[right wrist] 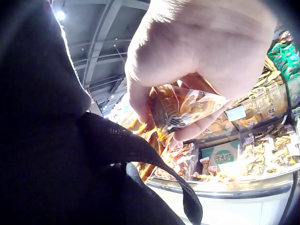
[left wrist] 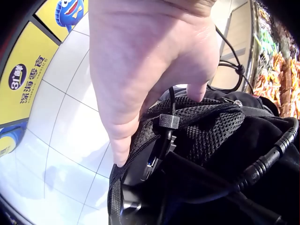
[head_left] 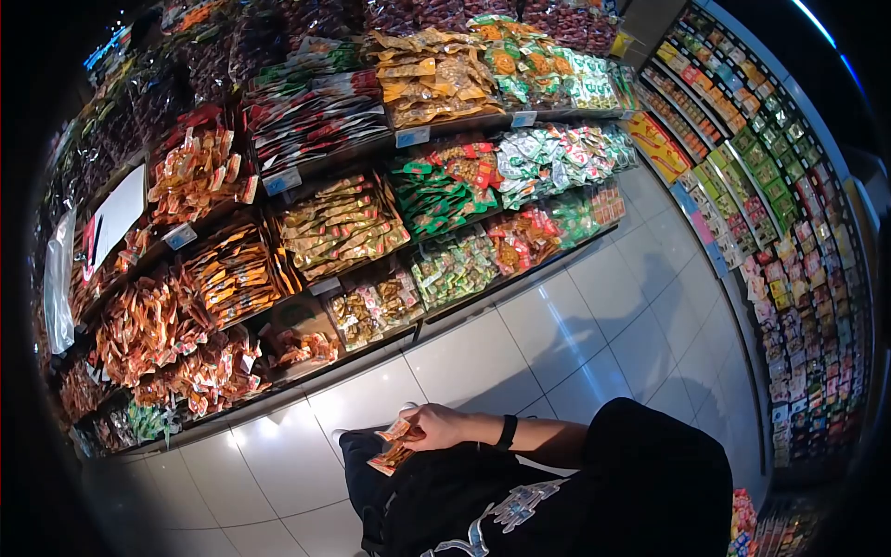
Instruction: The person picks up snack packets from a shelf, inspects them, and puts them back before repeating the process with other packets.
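Note:
My right hand, with a black band on its wrist, holds small orange-and-clear snack packets in front of my dark clothes. In the right wrist view, the fingers of the right hand curl round a shiny clear packet with a barcode on it. My left hand appears only in the left wrist view, over a black bag with a mesh pocket and a zip. One fingertip lies at the zip edge; the other fingers are mostly hidden. A black cable with a knurled connector hangs below the palm.
Tiered shelves of packed snacks run along the left, with loose orange packets in the lower bins. White papers lie at their left end. Another packed shelf stands at the right, across a tiled floor. Yellow printed panels border the floor.

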Tool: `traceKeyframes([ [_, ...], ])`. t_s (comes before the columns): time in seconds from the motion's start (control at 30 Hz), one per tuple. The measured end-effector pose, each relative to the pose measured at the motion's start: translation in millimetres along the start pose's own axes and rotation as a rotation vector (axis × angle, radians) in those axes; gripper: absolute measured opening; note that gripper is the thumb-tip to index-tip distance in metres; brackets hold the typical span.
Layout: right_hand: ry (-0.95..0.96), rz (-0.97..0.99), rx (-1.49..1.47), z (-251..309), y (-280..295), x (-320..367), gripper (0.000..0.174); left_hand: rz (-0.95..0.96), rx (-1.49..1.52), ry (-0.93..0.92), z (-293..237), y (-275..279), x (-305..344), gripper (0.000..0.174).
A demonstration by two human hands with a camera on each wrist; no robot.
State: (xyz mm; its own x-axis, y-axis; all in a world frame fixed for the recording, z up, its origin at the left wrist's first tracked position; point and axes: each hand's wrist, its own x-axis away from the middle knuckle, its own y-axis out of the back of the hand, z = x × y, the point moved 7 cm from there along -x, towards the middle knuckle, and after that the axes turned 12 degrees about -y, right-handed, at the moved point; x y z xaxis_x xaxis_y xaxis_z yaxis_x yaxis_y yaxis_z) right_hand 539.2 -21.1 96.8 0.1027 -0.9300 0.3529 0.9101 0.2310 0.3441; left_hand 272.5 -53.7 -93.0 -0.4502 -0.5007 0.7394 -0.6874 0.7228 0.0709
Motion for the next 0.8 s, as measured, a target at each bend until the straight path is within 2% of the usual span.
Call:
traceKeyframes([
  [0.8, 0.005, 0.001, -0.015, 1.3, -3.7, -1.1, 0.027, 0.007, 0.010, 0.000, 4.6, 0.7, 4.2, 0.020],
])
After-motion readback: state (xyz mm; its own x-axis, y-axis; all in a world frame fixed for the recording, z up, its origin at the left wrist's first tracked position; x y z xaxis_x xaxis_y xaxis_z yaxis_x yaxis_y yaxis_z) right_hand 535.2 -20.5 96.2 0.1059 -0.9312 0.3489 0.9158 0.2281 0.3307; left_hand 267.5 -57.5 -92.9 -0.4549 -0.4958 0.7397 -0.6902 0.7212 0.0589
